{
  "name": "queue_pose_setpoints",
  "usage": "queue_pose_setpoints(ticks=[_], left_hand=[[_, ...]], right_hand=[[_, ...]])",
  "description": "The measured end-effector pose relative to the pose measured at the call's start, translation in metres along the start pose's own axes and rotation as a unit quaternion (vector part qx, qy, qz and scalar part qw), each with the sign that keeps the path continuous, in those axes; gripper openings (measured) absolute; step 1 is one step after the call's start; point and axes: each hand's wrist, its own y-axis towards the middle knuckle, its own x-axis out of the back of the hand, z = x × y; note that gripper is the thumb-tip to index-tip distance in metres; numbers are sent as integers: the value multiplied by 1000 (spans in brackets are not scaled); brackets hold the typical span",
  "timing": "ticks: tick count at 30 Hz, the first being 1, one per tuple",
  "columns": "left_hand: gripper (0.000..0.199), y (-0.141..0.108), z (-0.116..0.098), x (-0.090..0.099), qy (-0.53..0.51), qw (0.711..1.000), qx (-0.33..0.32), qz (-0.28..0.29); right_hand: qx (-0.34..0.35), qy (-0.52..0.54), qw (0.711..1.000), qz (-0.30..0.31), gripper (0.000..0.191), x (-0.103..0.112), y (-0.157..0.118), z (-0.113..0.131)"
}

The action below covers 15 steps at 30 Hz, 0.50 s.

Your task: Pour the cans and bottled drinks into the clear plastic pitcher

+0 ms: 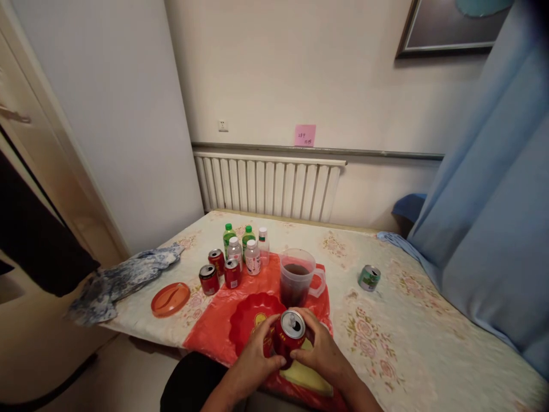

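Between my two hands is a dark red drink can (pixel 290 335), its top opened and facing up. My left hand (pixel 259 355) wraps its left side, and my right hand (pixel 319 346) grips it from the right. Just behind the can stands a clear plastic pitcher (pixel 297 277) partly filled with dark liquid. A red scalloped plastic dish (pixel 246 317) lies to the left, partly covered by my left hand. Below my right hand a yellowish cloth-like item (pixel 306 377) rests on the red plastic sheet (pixel 210 329).
Several red cans (pixel 210 280) and capped bottles (pixel 253 257) cluster at the back left. An orange-red lid (pixel 170 300) lies near the left edge. A green can (pixel 369 278) stands alone at right. A blue curtain (pixel 484 171) hangs on the right; a radiator (pixel 274 186) lines the wall.
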Motion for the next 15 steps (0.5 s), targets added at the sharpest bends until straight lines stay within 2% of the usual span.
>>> queue_pose_setpoints(ticks=[5,11,15], left_hand=[[84,-3,-2,-1,21,1000,-9,5],[84,-5,-1,-6,26,1000,-12,9],[82,-2,5,-8,32,999,-5,-13]], right_hand=[[-3,-3,1000,26,63,1,-1,10],[-14,11,999,33,65,1,0,14],[-44,16,999,25,69,1,2,16]])
